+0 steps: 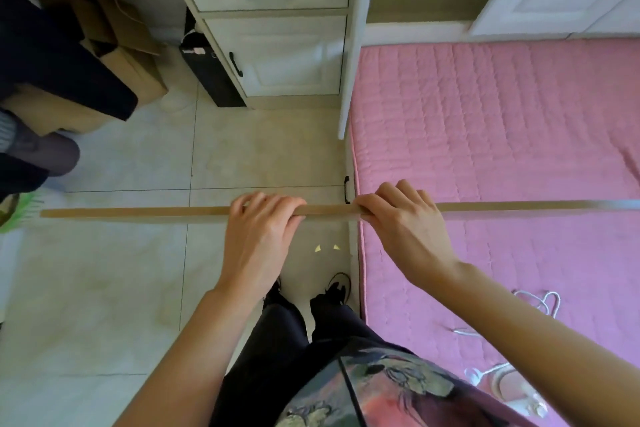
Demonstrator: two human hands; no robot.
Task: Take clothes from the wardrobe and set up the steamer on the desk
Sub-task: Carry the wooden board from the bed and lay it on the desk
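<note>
Both hands are on one long thin pole (pixel 138 212), and reading from my left across the view it runs level from the far left, over the tiled floor (pixel 114 270), to the right edge above the pink bed (pixel 485 121) — its long axis lies crosswise to my body. At far left I see a cardboard box (pixel 135 69) on the floor, partly under a dark cloth; behind it stands a white cabinet (pixel 277 55) with a drawer and a door. My left hand (pixel 258 236) comes next: fingers curled over the top of the pole, thumb tucked below, a full wrap. Just beside it, with a short bare stretch of pole between, my right hand (pixel 401 218) grips the same way, knuckles up, roughly over the bed's edge. The brown section ends near the right hand and a greyer, thinner-looking section carries on rightwards, so I judge this to be a telescopic steamer rod — I cannot confirm that from here.

Neither hand is nearer than the other; both sit close to the join. If the rod is to be lengthened or shortened, the pull would go along that left-right axis, hands moving apart or together. White cord (pixel 540 302) lies on the bed at lower right. No clothes from the wardrobe are in hand.
</note>
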